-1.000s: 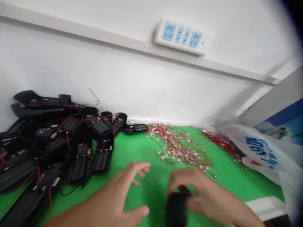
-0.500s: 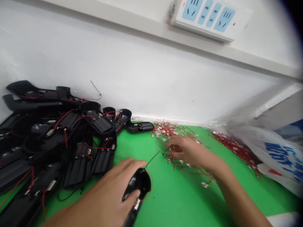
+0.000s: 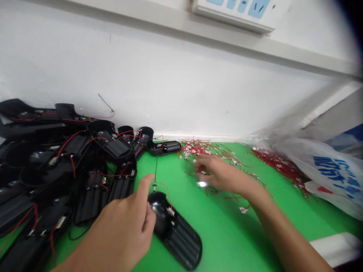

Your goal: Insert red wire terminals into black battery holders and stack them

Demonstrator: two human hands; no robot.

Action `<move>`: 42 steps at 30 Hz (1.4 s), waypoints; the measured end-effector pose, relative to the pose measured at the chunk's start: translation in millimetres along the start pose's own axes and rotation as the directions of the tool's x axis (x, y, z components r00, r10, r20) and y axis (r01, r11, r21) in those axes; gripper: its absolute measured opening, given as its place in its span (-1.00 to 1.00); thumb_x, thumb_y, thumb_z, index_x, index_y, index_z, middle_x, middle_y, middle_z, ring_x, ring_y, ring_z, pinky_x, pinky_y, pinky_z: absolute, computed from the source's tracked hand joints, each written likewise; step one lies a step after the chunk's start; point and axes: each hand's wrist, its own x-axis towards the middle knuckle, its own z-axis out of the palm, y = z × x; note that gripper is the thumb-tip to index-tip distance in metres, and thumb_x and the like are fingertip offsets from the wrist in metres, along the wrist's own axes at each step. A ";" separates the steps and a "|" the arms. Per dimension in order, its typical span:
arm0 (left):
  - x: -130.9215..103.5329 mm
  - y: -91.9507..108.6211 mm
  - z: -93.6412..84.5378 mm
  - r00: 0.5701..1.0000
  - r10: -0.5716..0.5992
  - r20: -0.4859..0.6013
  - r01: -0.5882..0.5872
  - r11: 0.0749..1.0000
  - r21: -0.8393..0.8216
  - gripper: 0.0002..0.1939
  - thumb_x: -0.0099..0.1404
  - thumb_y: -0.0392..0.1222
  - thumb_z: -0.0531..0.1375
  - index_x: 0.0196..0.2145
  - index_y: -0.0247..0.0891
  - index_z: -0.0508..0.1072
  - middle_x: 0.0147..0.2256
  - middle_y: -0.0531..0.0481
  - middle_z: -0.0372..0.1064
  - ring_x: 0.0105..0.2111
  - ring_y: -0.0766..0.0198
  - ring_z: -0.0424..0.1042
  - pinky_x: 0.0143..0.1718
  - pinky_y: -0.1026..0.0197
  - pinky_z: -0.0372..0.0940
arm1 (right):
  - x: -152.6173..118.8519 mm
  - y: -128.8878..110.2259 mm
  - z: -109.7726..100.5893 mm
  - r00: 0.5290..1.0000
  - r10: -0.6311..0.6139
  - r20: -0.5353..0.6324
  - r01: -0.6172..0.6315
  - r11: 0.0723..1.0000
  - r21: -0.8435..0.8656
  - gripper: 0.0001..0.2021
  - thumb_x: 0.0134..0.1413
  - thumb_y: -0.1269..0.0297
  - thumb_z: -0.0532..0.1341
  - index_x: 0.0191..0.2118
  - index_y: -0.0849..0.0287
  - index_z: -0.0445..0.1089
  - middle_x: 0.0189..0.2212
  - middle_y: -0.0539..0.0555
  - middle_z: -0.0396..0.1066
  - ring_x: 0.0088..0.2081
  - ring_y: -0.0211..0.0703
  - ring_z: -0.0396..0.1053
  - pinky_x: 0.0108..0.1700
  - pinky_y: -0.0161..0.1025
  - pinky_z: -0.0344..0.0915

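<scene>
My left hand (image 3: 127,223) is at the rounded end of a black plastic battery housing (image 3: 181,241), its thumb against the rim and its index finger stretched along a thin black wire (image 3: 155,170). The housing's hollow side faces up, with a red wire (image 3: 169,194) looping over its edge to small metal contacts. My right hand (image 3: 215,172) has its fingers curled in a pinch over loose red wires with metal tabs (image 3: 195,149). A bright metallic glint shows below those fingertips; blur hides what they hold.
Many similar black housings (image 3: 121,147) with red wires are heaped at the left against the white wall (image 3: 170,83). More red wires (image 3: 279,166) lie by a printed plastic bag (image 3: 320,158) at the right. A power strip (image 3: 235,15) hangs above the green table (image 3: 227,234).
The housing has turned so its ribbed end points down and right, showing its inside. My left hand has shifted left. My right hand stays over the wires, its fingers curled.
</scene>
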 end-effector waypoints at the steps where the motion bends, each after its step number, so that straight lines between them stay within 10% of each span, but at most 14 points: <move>1: 0.5 -0.1 -1.5 1.000 0.000 -0.028 0.002 0.998 0.062 -0.51 0.37 -0.36 -0.06 0.24 -0.25 0.07 -0.60 0.19 0.40 -0.70 0.09 0.44 -0.64 0.15 0.00 | 0.3 -2.6 -0.8 0.999 -0.020 -0.048 0.021 1.000 0.012 -0.88 0.09 0.54 0.18 -0.32 0.18 0.38 -0.28 0.06 0.43 -0.26 -0.13 0.35 -0.21 -0.22 0.20; 5: 2.2 0.5 -8.9 0.977 0.042 -0.211 0.017 0.963 0.269 -0.60 0.37 -0.27 -0.01 0.14 -0.36 0.18 -0.66 0.12 0.35 -0.75 0.05 0.38 -0.67 0.15 -0.05 | -0.5 -23.3 0.2 0.953 -0.117 -0.279 0.145 0.986 0.083 -0.89 0.21 0.51 0.15 -0.24 0.16 0.34 -0.30 0.02 0.43 -0.29 -0.18 0.36 -0.22 -0.25 0.23; 10: 2.4 2.4 -16.1 0.862 0.221 -0.456 -0.143 0.970 0.199 -0.77 0.50 -0.16 0.04 0.02 -0.31 0.31 -0.51 0.09 0.38 -0.59 0.22 0.45 -0.55 0.18 0.17 | -9.1 -69.5 13.1 0.779 -0.453 -0.434 0.473 0.878 -0.069 -0.94 0.34 0.47 0.15 -0.16 0.20 0.34 -0.32 0.06 0.42 -0.28 -0.17 0.33 -0.22 -0.21 0.26; 16: 2.9 0.9 -16.4 0.807 0.403 -0.431 -0.387 0.913 0.127 -0.79 0.50 -0.37 0.04 -0.28 -0.22 0.40 -0.51 0.10 0.33 -0.52 0.26 0.33 -0.50 0.14 0.08 | -20.6 -97.5 23.7 0.657 -0.628 -0.416 0.607 0.769 -0.201 -0.93 0.34 0.49 0.20 -0.09 0.31 0.38 -0.31 0.14 0.47 -0.29 -0.13 0.31 -0.22 -0.12 0.25; 27: 1.6 -4.4 -11.0 0.793 0.401 -0.459 -0.400 0.911 0.105 -0.90 0.44 -0.38 0.20 -0.24 -0.25 0.49 -0.53 0.11 0.21 -0.49 0.25 0.23 -0.44 0.12 0.05 | -15.9 -81.8 17.1 0.755 -0.408 -0.514 0.594 0.757 0.271 -0.96 0.25 0.47 0.31 -0.23 0.22 0.48 -0.39 0.05 0.47 -0.33 -0.22 0.36 -0.28 -0.21 0.29; 42: 2.5 2.8 -12.3 0.926 0.167 -0.338 -0.288 0.891 -0.350 -0.85 0.47 -0.31 0.14 -0.29 -0.17 0.42 -0.45 0.15 0.33 -0.48 0.36 0.35 -0.43 0.26 0.17 | -13.3 -101.9 40.8 0.867 -0.109 -0.487 0.467 0.518 0.716 -0.89 0.19 0.24 0.38 -0.26 0.15 0.51 -0.43 0.01 0.48 -0.43 -0.25 0.42 -0.39 -0.30 0.35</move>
